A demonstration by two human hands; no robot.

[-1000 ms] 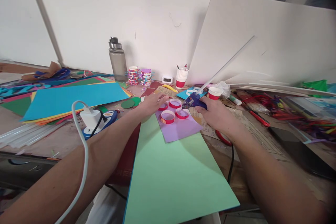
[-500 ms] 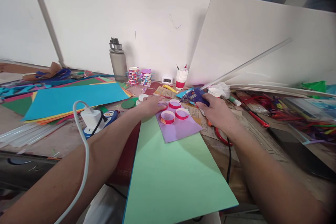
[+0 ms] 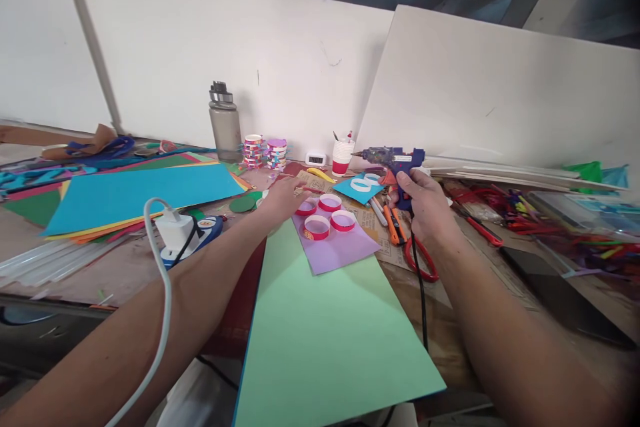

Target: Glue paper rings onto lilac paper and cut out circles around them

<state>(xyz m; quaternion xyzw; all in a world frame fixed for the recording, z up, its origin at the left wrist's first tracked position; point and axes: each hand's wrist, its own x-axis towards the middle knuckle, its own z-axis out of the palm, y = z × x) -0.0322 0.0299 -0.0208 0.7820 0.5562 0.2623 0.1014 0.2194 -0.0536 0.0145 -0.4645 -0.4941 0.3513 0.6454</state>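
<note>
My right hand [image 3: 419, 197] grips a dark blue hot glue gun [image 3: 395, 159] by its handle, the nozzle pointing left, raised beyond the purple sheet. A black cord hangs from its handle. My left hand [image 3: 284, 200] rests with fingers stretched out at the far left edge of the purple paper [image 3: 340, 253], beside a red-rimmed paper ring [image 3: 306, 207]. Several such rings stand grouped on that sheet, one in front being a red and white ring [image 3: 317, 228]. Underneath lies a large light green sheet [image 3: 330, 340].
Behind stand a grey bottle [image 3: 226, 127], ring stacks [image 3: 253, 150], a small clock [image 3: 315, 159] and a paper cup [image 3: 343, 157]. An orange cutter [image 3: 396, 225] and red-handled scissors [image 3: 423, 263] lie right. A white charger [image 3: 175, 232] and blue sheets [image 3: 145, 197] sit left.
My right hand has lifted the glue gun up and right, away from the rings, and turned it level. The long clear stick behind it no longer shows. My left hand has shifted slightly left.
</note>
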